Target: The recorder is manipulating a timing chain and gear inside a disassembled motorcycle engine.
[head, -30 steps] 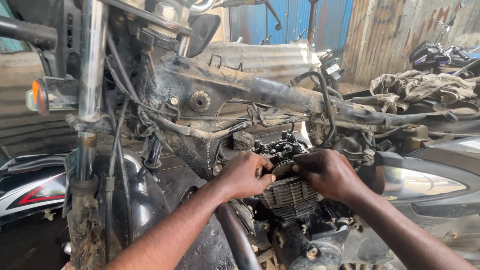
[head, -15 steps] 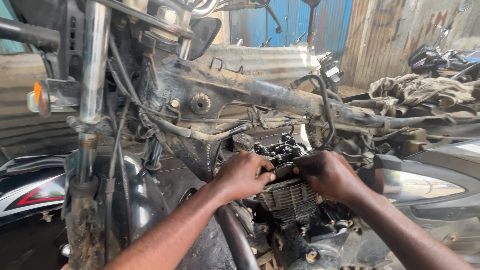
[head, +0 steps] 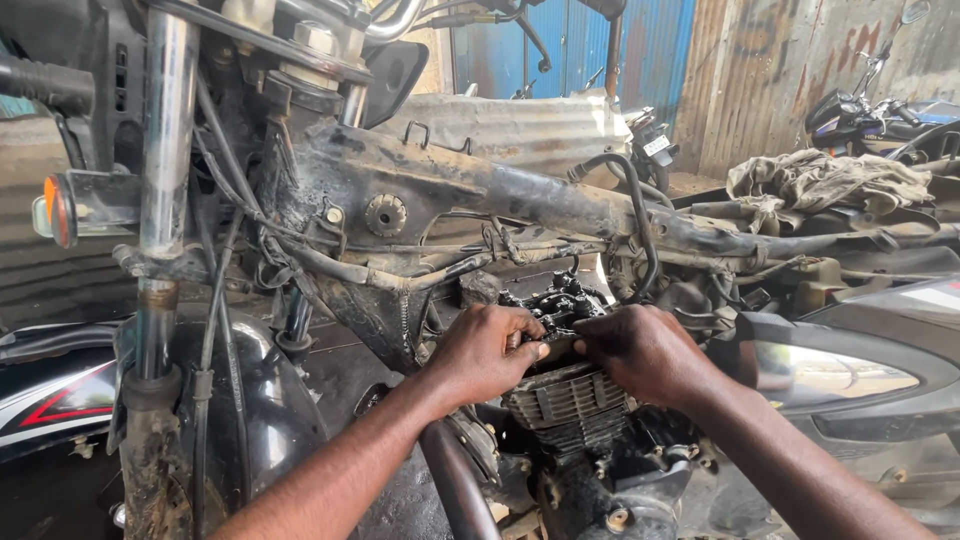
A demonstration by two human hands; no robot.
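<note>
A stripped motorcycle stands in front of me, its dirty frame tube (head: 520, 195) running across the view. Below the tube sits the finned engine cylinder (head: 565, 400) with the greasy cylinder head (head: 560, 298) on top. My left hand (head: 485, 350) grips the left side of the cylinder head, fingers curled on its edge. My right hand (head: 645, 350) presses on the right side of the same part. The fingertips of both hands nearly meet over the engine and hide the top of the fins.
The chrome front fork (head: 165, 150) and an orange indicator (head: 58, 210) stand at left. The exhaust pipe (head: 455, 480) curves down below my left arm. A black hose (head: 635, 215) loops over the frame. Rags (head: 825, 180) lie on another motorcycle at right, before a blue door (head: 570, 50).
Both hands stay on the cylinder head. The view has shifted slightly; the hands sit a little lower in the picture.
</note>
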